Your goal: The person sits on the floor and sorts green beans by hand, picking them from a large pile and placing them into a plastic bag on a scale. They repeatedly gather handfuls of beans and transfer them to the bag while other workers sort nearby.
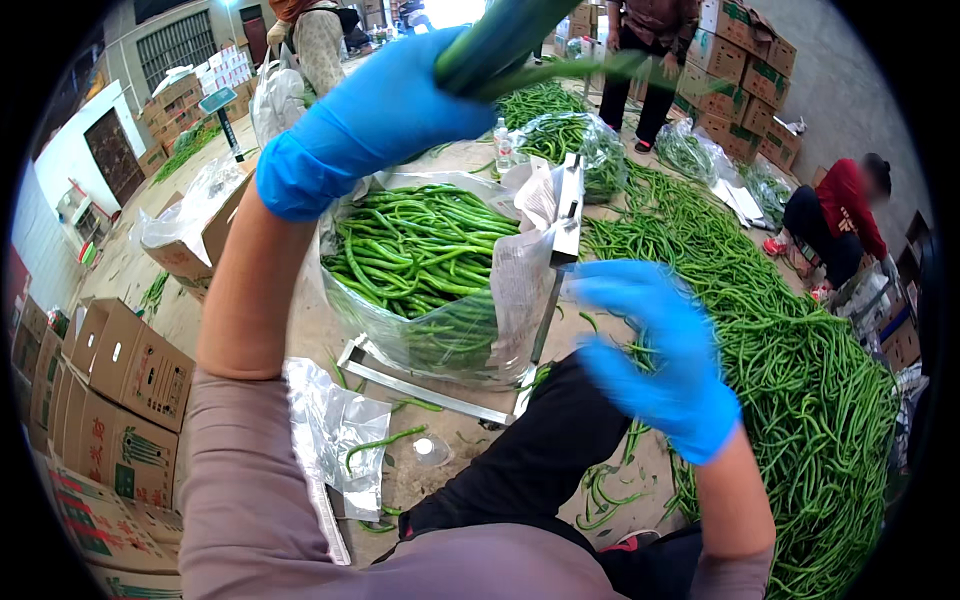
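Observation:
My left hand (390,112), in a blue glove, is raised and closed around a bunch of long green peppers (502,49), blurred near the top edge. Below it, a clear plastic bag (450,341) full of long green chili peppers (420,247) stands open inside a metal frame (427,394). My right hand (652,352), gloved in blue and blurred by motion, has its fingers apart and appears to hold nothing. It is beside the frame's upright post (568,217), over the edge of a large pepper heap (780,390). Printed paper (525,292) lines the bag's right side.
Folded cardboard cartons (127,420) stand at left, near an open carton (199,240) lined with plastic. A plastic sheet (337,427) and small bottle (429,450) lie on the floor. A seated person (840,217) is at right; two people stand at the back near stacked cartons (739,75).

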The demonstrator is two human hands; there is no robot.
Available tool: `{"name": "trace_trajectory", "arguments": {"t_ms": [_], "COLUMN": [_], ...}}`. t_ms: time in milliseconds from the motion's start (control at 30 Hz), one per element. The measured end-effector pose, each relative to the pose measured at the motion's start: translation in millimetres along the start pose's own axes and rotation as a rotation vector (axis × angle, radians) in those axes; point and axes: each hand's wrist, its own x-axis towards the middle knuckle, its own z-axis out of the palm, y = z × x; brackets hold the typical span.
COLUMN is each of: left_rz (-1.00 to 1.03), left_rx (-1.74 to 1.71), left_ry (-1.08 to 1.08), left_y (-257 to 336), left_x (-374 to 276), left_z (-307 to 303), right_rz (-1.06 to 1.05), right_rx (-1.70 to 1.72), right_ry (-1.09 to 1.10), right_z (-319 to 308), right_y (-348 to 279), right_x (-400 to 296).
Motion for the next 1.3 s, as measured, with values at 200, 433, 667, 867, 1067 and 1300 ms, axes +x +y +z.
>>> {"name": "trace_trajectory", "arguments": {"t_ms": [200,433,667,867,1067,1300], "left_rz": [-0.457,-0.536,-0.156,-0.118,-0.005,0.454], "left_rx": [-0.104,-0.254,0.541,0.686,0.200,-0.368], "left_ry": [-0.494,-0.690,-0.498,-0.295,0.224,-0.045], "left_y": [-179.2,-207.3,-176.2,-171.2,-176.3,58.3], "left_x": [-60.5,-74.7,-53.5,-34.8,-29.8,48.5], "left_z": [14.1,44.0,79.7,92.6,-1.8,128.7], "right_rz": [0.017,0.054,-0.011,-0.036,-0.231,0.546], "right_rx": [-0.573,-0.947,-0.898,-0.891,-0.421,-0.369], "right_ry": [-0.383,-0.522,-0.541,-0.424,0.047,0.550], "right_z": [131.1,151.9,144.0,147.7,105.5,-117.2], "right_y": [71.6,133.7,125.3,130.8,63.7,57.9], "right_x": [81.6,36.3,28.7,24.6,17.0,-173.1]}}
